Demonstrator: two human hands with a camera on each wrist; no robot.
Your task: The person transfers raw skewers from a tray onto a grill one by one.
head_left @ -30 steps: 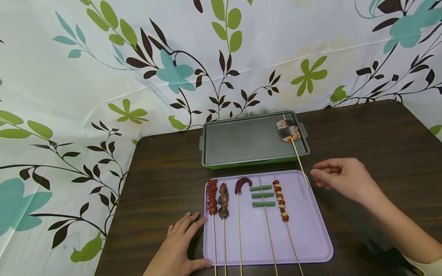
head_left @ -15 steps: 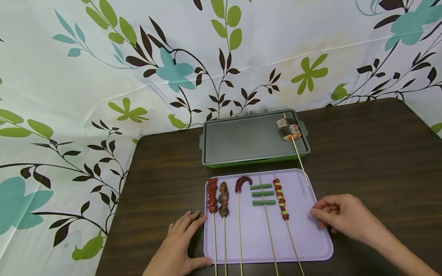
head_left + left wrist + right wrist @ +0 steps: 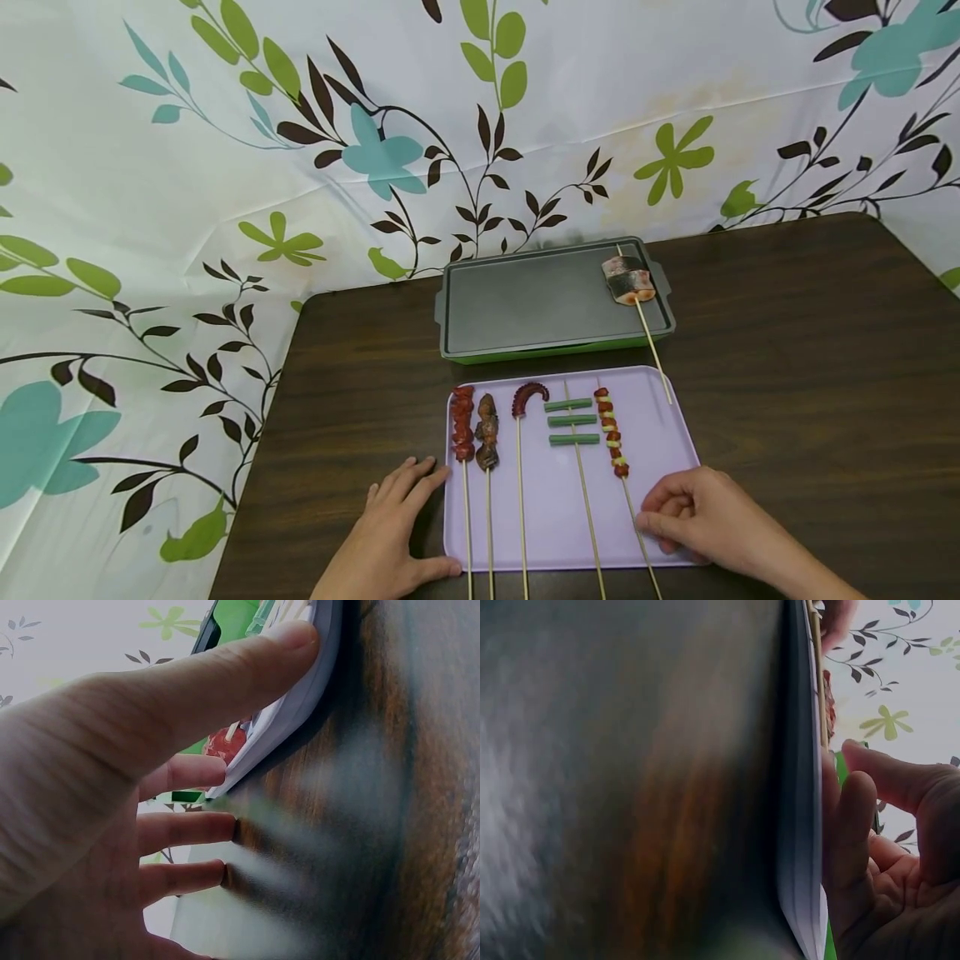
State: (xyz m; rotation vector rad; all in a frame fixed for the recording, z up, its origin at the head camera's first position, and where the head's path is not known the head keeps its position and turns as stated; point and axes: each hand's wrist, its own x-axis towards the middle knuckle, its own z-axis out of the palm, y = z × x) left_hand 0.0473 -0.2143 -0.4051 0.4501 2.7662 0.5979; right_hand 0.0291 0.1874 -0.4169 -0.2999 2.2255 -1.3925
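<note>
On a lilac tray (image 3: 547, 525) lie several food skewers in a row. My right hand (image 3: 697, 517) is over the tray's right side, fingers bent, its thumb tip right at the stick of the skewer with small red and pale green pieces (image 3: 611, 433). In the right wrist view the thumb (image 3: 885, 772) and the nearest fingertip stand apart. My left hand (image 3: 390, 533) rests spread on the table, its thumb at the tray's lower left corner. Left of the red-and-green skewer are the green bean skewer (image 3: 573, 421), tentacle skewer (image 3: 521, 406), brown meat skewer (image 3: 487, 433) and red meat skewer (image 3: 462, 425).
A grey griddle (image 3: 525, 304) with a green base stands behind the tray. On its right side lies a fish skewer (image 3: 628, 279), its stick reaching over the tray's far right corner. A patterned cloth (image 3: 465, 75) hangs behind the dark wooden table (image 3: 787, 350).
My right hand has moved from beside the fish skewer's stick end toward me and left, over the tray to the red-and-green skewer's stick. My left hand has stayed put.
</note>
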